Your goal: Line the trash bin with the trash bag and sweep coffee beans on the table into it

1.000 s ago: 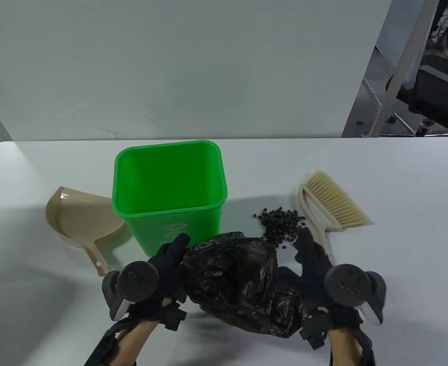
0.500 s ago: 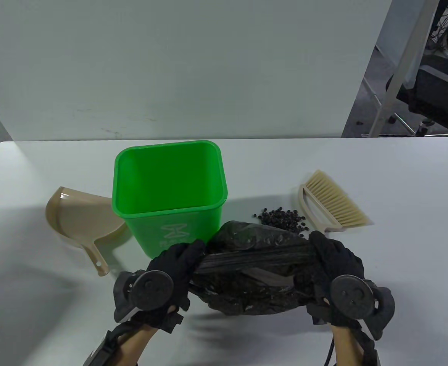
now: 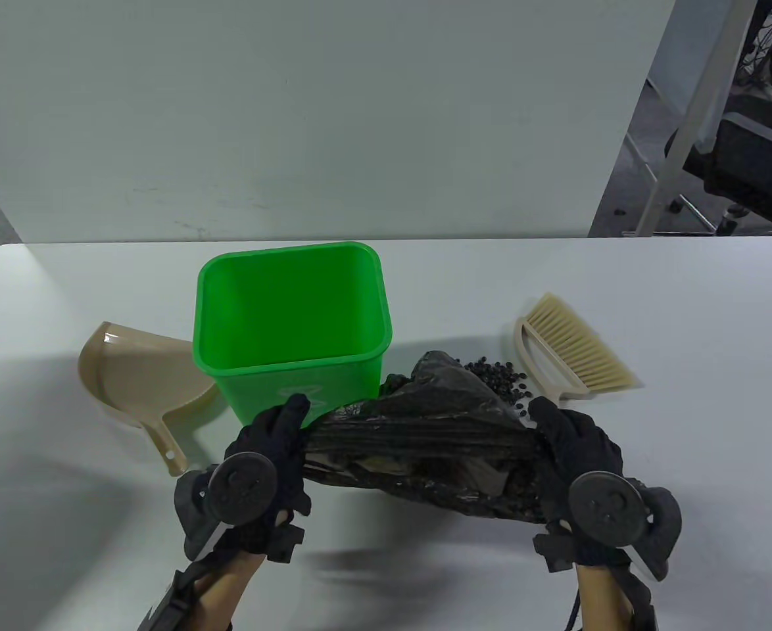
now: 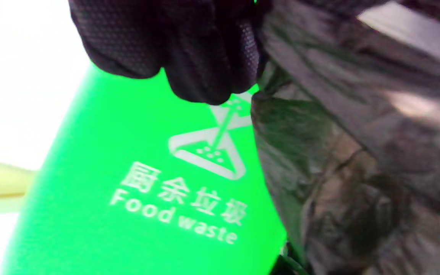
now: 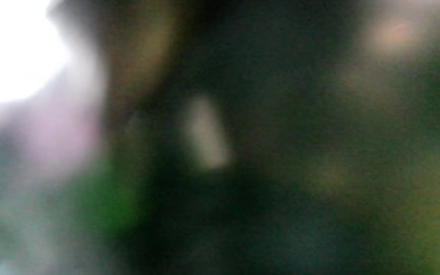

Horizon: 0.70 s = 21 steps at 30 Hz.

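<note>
A black trash bag (image 3: 425,434) hangs stretched between both hands, just in front of the green bin (image 3: 290,328). My left hand (image 3: 279,437) grips the bag's left end, close to the bin's front wall. My right hand (image 3: 567,437) grips its right end. The bin stands upright with nothing inside. In the left wrist view my fingers (image 4: 189,49) curl at the bag (image 4: 357,152) beside the bin's "Food waste" label (image 4: 174,217). A small heap of dark coffee beans (image 3: 499,378) lies right of the bin, partly hidden behind the bag. The right wrist view is a dark blur.
A beige dustpan (image 3: 139,381) lies left of the bin, handle toward me. A beige hand brush (image 3: 567,351) lies right of the beans. The white table (image 3: 688,427) ends at a pale wall panel behind; chairs stand off to the far right.
Both hands closed on the crumpled bag and pulled its ends apart. The left hand then moved left, stretching the bag wider and lifting its far fold.
</note>
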{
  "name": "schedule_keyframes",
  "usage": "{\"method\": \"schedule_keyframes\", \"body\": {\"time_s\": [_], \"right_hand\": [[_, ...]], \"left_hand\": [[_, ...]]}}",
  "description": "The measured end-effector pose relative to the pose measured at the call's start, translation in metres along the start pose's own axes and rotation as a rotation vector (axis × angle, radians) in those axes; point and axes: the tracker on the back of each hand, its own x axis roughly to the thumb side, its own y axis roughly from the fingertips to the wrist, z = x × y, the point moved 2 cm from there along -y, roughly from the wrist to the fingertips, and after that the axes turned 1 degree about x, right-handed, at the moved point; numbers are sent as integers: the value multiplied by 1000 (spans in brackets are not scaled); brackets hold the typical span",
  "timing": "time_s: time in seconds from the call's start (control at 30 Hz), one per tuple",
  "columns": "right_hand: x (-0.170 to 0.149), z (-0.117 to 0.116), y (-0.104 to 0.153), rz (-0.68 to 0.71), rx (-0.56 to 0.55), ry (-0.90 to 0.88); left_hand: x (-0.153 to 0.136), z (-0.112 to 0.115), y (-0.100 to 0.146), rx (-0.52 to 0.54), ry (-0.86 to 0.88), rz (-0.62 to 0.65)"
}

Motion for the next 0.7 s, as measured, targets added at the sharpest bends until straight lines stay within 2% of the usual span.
{"method": "schedule_keyframes", "body": {"time_s": [0.07,0.17,0.37,0.47,0.6,0.7], "right_hand": [[1,-7,-1,-10,67,96],[0,-8,0,-47,29,187],[-12,1,2,-150,-112,94],[-20,3,2,-187,-98,24],[-30,-3,-1,-199,9,-25],[-32,-12,-4,-216,53,20]], "left_hand": [[-4,-3,-1,18,-79,-19],[-4,-5,-1,20,-169,-20],[-4,1,-4,-64,-156,-46],[-8,6,-6,-165,-150,-76],[-14,20,-6,-290,29,-100],[-11,32,-4,-360,203,-91]]}}
